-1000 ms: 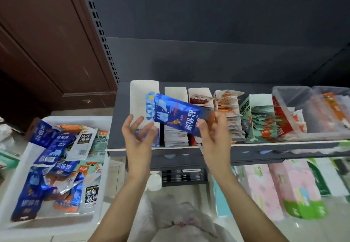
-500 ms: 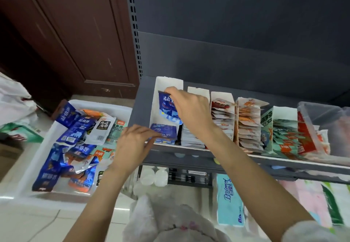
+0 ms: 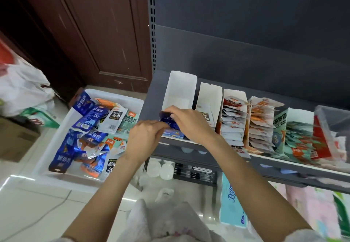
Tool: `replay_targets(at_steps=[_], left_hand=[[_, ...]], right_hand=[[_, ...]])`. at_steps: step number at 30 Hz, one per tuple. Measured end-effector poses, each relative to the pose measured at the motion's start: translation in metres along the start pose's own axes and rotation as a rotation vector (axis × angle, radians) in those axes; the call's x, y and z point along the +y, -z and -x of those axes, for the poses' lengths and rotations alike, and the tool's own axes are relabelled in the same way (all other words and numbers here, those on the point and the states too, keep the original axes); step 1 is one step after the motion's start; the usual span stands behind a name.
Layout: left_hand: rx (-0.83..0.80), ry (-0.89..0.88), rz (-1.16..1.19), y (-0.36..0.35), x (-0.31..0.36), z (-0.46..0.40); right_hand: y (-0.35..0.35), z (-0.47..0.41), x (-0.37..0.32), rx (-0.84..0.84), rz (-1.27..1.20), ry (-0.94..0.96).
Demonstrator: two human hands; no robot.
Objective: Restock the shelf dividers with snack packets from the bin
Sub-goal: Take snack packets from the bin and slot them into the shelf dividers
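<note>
Blue packet (image 3: 169,121) between both hands

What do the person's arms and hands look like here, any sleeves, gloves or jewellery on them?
Both forearms are bare. The left hand and right hand wear no gloves, and no ring, watch or bracelet shows. At the bottom edge of the picture, pale fluffy sleeves sit pushed up near the elbows. The garment's front looks light with a faint small pattern, but it is blurred.
</note>
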State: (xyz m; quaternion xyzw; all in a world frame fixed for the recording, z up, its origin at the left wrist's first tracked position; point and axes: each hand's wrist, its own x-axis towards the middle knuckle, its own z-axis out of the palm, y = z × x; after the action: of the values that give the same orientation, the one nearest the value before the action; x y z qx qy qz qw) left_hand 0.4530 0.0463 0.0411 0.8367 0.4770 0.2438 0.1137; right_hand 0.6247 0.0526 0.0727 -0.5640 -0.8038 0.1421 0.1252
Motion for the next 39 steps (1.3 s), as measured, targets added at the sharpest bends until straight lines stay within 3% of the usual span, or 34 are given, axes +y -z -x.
replay_targets(at_steps=[7, 10, 14, 17, 22, 26, 30, 34, 39], left_hand=[[0.089, 0.088, 0.069, 0.017, 0.007, 0.014], [0.226, 0.2, 0.135, 0.037, 0.004, 0.034], [0.379, 0.458, 0.23, 0.055, -0.027, 0.074], [0.381, 0.715, 0.284, 0.059, -0.075, 0.11], [0.127, 0.959, 0.069, 0.062, -0.179, 0.156], [-0.091, 0.906, -0.09, 0.066, -0.24, 0.155], [-0.214, 0.779, -0.232, 0.061, -0.285, 0.148], [-0.306, 0.757, -0.188, 0.059, -0.311, 0.14], [-0.432, 0.775, -0.084, 0.063, -0.322, 0.135]], right_hand=[[-0.002, 0.012, 0.0, -0.181, -0.113, -0.062], [0.011, 0.021, -0.013, -0.064, -0.133, -0.086], [0.017, 0.043, -0.053, 0.31, -0.323, -0.083], [-0.013, 0.043, -0.091, 0.282, -0.492, -0.06], [-0.11, -0.004, -0.133, -0.045, -0.53, -0.091], [-0.159, -0.072, -0.162, -0.186, -0.559, -0.262], [-0.194, -0.141, -0.181, -0.185, -0.2, -0.171], [-0.225, -0.194, -0.189, -0.328, 0.11, -0.038], [-0.246, -0.209, -0.186, -0.513, 0.275, -0.07]])
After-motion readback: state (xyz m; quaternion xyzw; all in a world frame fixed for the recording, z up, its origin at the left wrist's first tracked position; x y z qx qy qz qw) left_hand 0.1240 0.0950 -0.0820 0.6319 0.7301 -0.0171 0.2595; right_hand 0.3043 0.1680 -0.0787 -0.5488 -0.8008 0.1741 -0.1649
